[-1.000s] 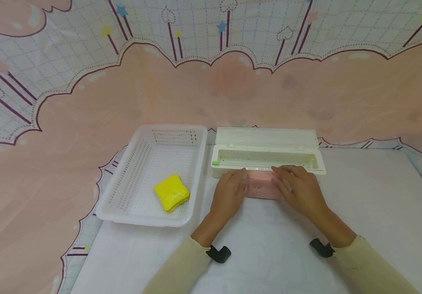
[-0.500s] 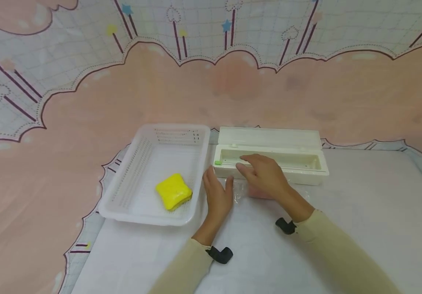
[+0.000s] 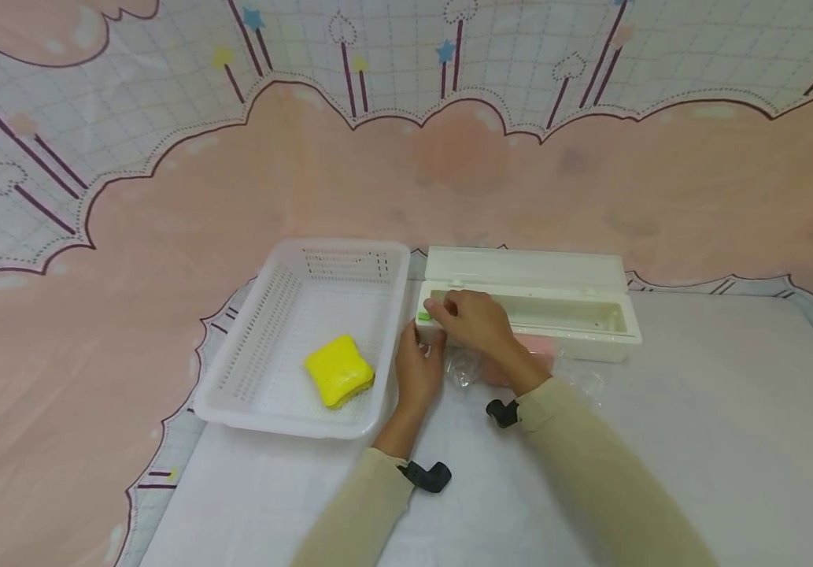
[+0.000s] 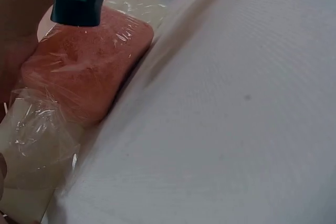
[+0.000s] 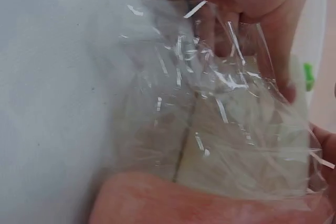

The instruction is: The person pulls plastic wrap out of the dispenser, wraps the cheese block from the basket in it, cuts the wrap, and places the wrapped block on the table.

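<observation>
A white cling film dispenser box [image 3: 593, 346] stands with its lid [image 3: 526, 268] tipped back. My left hand [image 3: 418, 378] grips its left end, thumb at the front. Over that end reaches my right hand [image 3: 477, 321], fingers bent, thumb tip right at the green slide cutter [image 3: 423, 316]; I cannot tell whether it pinches the cutter. In front of the box lies a pink sponge [image 4: 89, 61] under clear film [image 5: 226, 108], partly hidden by the right forearm in the head view. The film spreads loosely past both sides of the sponge.
A white perforated basket [image 3: 250, 421] stands left of the box, close beside my left hand. Inside it lies a yellow sponge [image 3: 338, 370]. A white cloth [image 3: 732, 441] covers the table, and a patterned pink curtain [image 3: 349, 181] hangs behind.
Both hands have left the pink sponge's sides. The left has moved to the box's left end and now grips it; the right has swept left along the box to the green cutter.
</observation>
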Available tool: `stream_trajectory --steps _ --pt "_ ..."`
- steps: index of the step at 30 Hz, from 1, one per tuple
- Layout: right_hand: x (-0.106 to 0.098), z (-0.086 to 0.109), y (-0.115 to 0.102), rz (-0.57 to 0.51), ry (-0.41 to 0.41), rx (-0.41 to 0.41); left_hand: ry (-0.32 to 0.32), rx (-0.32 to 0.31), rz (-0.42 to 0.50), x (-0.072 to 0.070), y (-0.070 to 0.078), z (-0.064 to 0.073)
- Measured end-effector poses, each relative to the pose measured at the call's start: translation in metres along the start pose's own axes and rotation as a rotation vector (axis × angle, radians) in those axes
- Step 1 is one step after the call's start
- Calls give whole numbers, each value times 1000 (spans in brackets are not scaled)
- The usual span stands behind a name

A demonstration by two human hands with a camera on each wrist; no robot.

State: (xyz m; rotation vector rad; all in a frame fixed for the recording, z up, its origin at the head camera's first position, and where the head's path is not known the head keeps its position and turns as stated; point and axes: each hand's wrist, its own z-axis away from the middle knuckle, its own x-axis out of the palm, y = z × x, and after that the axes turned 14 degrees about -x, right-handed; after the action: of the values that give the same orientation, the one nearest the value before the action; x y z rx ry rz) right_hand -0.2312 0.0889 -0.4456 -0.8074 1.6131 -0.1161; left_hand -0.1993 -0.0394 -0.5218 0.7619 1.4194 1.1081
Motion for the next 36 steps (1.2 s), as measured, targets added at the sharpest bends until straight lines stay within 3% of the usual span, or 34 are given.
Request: stream_trajectory --steps 8,20,36 --pt "1 -2 5 2 -43 82 0 -1 -2 0 -1 -2" --pt "1 -5 6 -44 -110 132 -28 -3 53 -4 -9 -6" --pt "-8 -8 12 -174 -135 140 -36 -37 90 -3 -7 -7"
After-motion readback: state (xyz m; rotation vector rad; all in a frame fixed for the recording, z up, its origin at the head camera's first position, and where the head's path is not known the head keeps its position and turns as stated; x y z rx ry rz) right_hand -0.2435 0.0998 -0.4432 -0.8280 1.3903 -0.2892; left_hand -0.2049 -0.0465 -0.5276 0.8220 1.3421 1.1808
